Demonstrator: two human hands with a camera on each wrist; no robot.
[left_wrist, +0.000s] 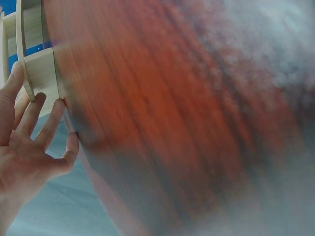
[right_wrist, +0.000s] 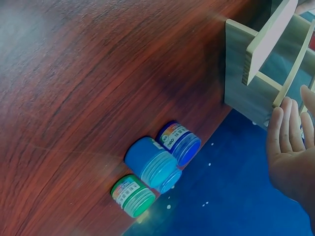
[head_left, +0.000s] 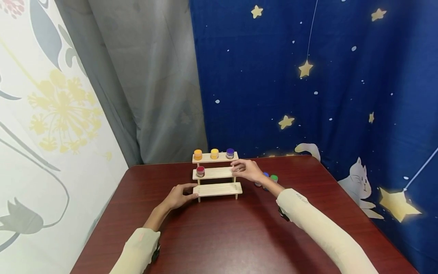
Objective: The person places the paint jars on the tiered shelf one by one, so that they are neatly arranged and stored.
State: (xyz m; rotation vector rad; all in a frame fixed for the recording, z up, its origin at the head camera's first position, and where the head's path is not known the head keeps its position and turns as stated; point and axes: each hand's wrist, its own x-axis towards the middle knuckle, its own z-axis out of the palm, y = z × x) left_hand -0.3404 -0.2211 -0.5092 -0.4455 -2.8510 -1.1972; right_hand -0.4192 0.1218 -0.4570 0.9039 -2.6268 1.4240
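Note:
A three-tier wooden display stand (head_left: 219, 189) is on the table. My left hand (head_left: 178, 196) holds the left end of its lowest shelf, the plank between thumb and fingers, other fingers spread in the left wrist view. My right hand (head_left: 248, 170) is at the right end of the middle shelf; its fingers (right_wrist: 285, 128) look fairly straight, and I see nothing held. A red paint jar (head_left: 200, 171) stands at the middle shelf's left. Along the top shelf are an orange jar (head_left: 197, 154), a yellow jar (head_left: 214, 153) and a purple jar (head_left: 230, 153).
Beside the stand, past my right wrist, several jars are grouped on the dark red table (head_left: 212, 236): a green one (right_wrist: 133, 195), a blue one (right_wrist: 150, 161), a darker blue one (right_wrist: 179, 142) and a partly hidden light blue one (right_wrist: 170, 181). Curtains (head_left: 239, 76) hang behind.

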